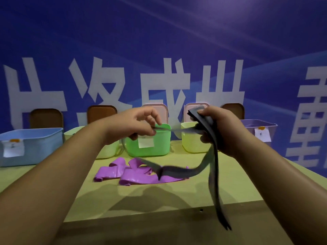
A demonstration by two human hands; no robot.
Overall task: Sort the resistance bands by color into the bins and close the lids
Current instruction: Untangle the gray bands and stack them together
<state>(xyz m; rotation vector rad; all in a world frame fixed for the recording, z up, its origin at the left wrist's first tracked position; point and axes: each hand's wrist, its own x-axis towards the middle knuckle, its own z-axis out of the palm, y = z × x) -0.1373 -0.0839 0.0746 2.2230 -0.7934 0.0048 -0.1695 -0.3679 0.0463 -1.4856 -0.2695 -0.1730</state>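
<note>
Both hands held a dark grey rubber resistance band [215, 174] above the yellow-green worktop [230, 183]. The left hand [141, 122] pinched one taut stretch, and the right hand [217, 128] clenched a folded bunch, its loose ends hanging toward the near edge. Purple rubber bands [134, 174] lay heaped at the worktop's centre. Open plastic bins [148, 149] lined the far edge.

Both hands [139, 124] [216, 128] grip grey band [215, 167] above table [230, 188].
</note>
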